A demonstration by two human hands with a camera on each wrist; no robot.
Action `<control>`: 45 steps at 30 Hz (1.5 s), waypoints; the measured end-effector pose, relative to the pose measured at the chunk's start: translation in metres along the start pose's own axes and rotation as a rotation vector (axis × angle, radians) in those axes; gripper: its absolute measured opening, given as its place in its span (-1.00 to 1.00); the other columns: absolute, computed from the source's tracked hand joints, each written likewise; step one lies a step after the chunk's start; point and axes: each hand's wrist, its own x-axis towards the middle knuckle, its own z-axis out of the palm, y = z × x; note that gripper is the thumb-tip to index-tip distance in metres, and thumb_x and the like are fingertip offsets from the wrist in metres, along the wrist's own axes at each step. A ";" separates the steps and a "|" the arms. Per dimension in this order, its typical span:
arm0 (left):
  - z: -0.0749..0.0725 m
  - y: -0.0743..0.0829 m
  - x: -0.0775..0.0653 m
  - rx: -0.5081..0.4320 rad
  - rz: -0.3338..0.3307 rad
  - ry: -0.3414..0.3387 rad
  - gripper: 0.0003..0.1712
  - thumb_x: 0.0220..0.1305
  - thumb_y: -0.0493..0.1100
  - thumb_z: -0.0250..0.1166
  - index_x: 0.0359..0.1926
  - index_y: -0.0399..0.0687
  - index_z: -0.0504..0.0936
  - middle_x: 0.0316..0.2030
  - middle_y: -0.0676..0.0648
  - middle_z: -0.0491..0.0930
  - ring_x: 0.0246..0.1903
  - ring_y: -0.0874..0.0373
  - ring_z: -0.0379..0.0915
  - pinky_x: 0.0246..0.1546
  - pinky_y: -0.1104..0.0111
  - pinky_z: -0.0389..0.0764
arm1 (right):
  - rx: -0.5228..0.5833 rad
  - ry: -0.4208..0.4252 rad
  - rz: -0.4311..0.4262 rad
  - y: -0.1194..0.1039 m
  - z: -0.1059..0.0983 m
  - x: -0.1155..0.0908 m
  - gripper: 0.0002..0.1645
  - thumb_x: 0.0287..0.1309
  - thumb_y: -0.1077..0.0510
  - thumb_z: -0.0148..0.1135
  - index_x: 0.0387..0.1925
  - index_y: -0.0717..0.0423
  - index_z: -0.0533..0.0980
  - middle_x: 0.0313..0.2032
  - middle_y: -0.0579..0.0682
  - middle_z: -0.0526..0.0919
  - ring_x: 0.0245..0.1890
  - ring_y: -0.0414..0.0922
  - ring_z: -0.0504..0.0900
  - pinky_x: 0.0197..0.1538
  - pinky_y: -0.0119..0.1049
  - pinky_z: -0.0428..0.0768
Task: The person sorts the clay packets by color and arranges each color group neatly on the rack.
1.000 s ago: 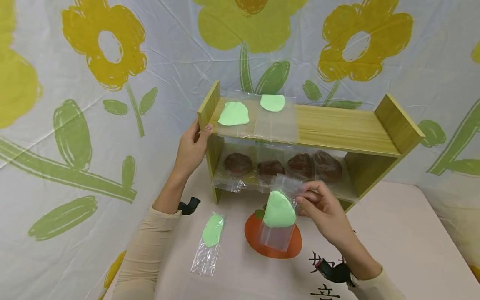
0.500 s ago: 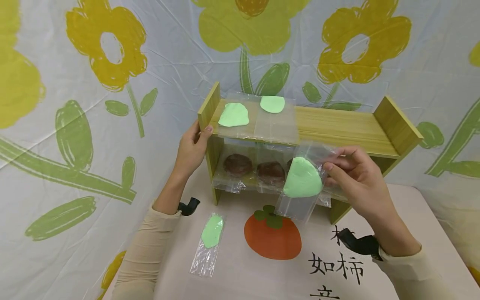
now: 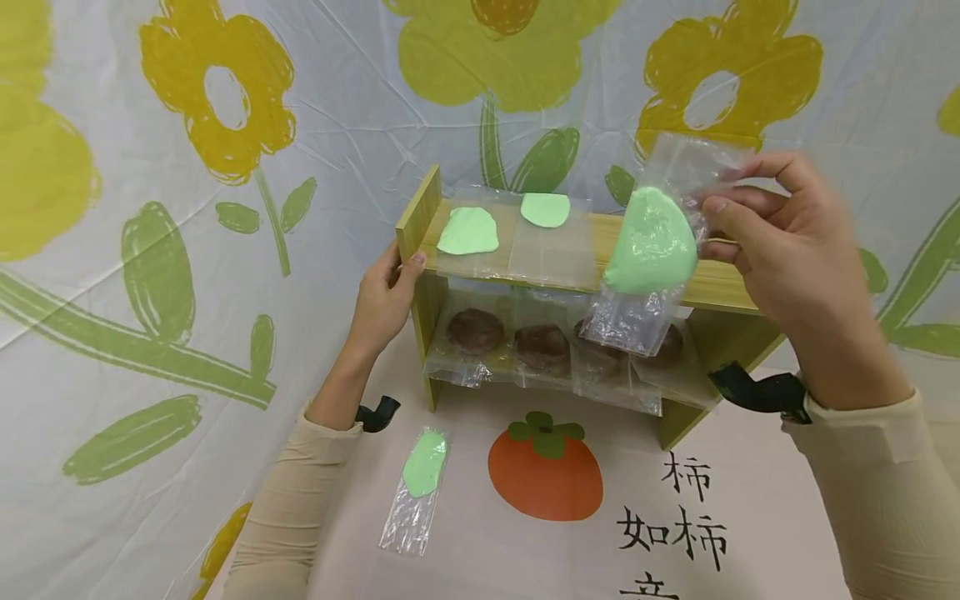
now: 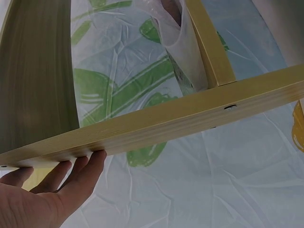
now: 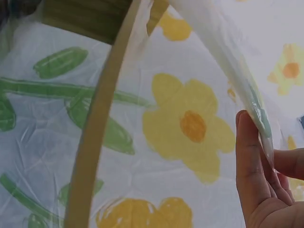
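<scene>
My right hand (image 3: 787, 233) pinches the side of a clear plastic bag (image 5: 240, 71) with a flat light-green clay-like piece (image 3: 654, 242) in it. The bag hangs tilted in front of the top board of a small wooden shelf (image 3: 416, 212). My left hand (image 3: 386, 296) grips the shelf's left side panel, thumb at the front edge; in the left wrist view its fingers (image 4: 97, 161) press on the panel (image 4: 156, 118). Two bagged green pieces, one at the left (image 3: 468, 231) and another beside it (image 3: 546, 210), lie on the top board.
Several bagged dark brown round pieces (image 3: 476, 331) lie on the lower shelf board, their bags overhanging its front. Another bagged green piece (image 3: 425, 463) lies on the table at front left. A flowered cloth (image 3: 337, 167) hangs behind. The tablecloth shows a printed persimmon (image 3: 545, 479).
My right hand has lifted the bagged green piece up and to the right, from above the printed persimmon to the height of the top board. My left hand stays on the shelf.
</scene>
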 end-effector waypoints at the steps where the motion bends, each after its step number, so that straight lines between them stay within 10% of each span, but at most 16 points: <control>1: 0.000 0.000 0.000 0.000 0.000 0.001 -0.43 0.52 0.11 0.10 0.43 0.05 0.40 0.26 -0.08 0.48 0.24 -0.05 0.42 0.15 -0.01 0.45 | -0.026 0.022 0.019 -0.002 0.000 0.005 -0.68 0.23 0.54 0.18 0.00 0.38 0.37 -0.20 0.29 0.69 -0.26 0.08 0.70 -0.35 -0.22 0.69; 12: 0.001 0.000 0.000 0.003 0.002 -0.002 -0.41 0.51 0.13 0.10 0.44 0.06 0.38 0.28 -0.08 0.47 0.24 -0.06 0.41 0.16 -0.02 0.44 | -0.311 0.205 0.369 -0.002 -0.017 0.065 -0.47 0.19 0.28 0.39 0.10 0.16 0.33 -0.18 0.11 0.62 -0.46 -0.08 0.56 -0.43 -0.35 0.61; 25: 0.000 0.000 0.002 -0.001 0.005 -0.005 -0.43 0.51 0.15 0.09 0.43 0.10 0.40 0.26 -0.07 0.49 0.22 -0.03 0.43 0.12 -0.02 0.46 | -0.678 0.063 0.569 0.018 -0.022 0.089 -0.28 0.42 0.17 0.14 0.49 0.21 0.12 0.03 0.05 0.41 -0.50 -0.14 0.51 -0.32 -0.37 0.63; 40: 0.000 -0.002 0.002 0.009 -0.019 -0.011 -0.45 0.54 0.02 0.08 0.44 -0.04 0.37 0.27 -0.16 0.47 0.22 -0.11 0.43 0.12 -0.05 0.46 | -1.051 0.011 0.445 0.014 -0.020 0.071 -0.30 0.51 0.03 -0.06 0.53 0.20 0.08 0.40 0.29 0.25 0.06 -0.03 0.55 -0.13 -0.36 0.64; 45: 0.000 -0.001 0.000 0.019 -0.015 -0.007 -0.43 0.52 0.09 0.09 0.44 0.04 0.38 0.27 -0.12 0.47 0.22 -0.08 0.43 0.13 -0.04 0.45 | -1.131 0.036 0.333 0.003 -0.010 0.057 -0.34 0.49 0.00 -0.01 0.50 0.10 0.17 0.34 0.24 0.38 -0.07 -0.21 0.60 -0.14 -0.42 0.62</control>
